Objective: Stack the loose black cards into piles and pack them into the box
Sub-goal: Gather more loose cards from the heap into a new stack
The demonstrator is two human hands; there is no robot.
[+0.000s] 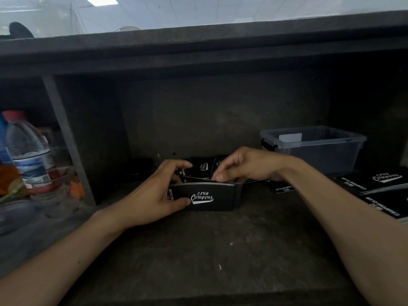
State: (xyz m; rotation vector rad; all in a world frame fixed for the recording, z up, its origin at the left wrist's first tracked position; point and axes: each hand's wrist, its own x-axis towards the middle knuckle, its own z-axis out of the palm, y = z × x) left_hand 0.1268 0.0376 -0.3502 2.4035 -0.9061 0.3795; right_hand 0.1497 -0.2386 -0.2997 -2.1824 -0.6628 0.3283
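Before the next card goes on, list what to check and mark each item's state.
1. Left hand grips the stack at its left end: ok.
2. Right hand pinches the stack's top edge: ok.
3. Stack edges squared: cannot tell, the right end is unclear.
4. Loose cards all gathered: not ok, several lie behind the stack.
5. Box ready to fill: ok, its top is open.
6. Piles packed in the box: not ok, they lie outside it, at the right.

Dim dark desk (198, 250) beneath a ledge (198, 47), ceiling light (100, 0) above
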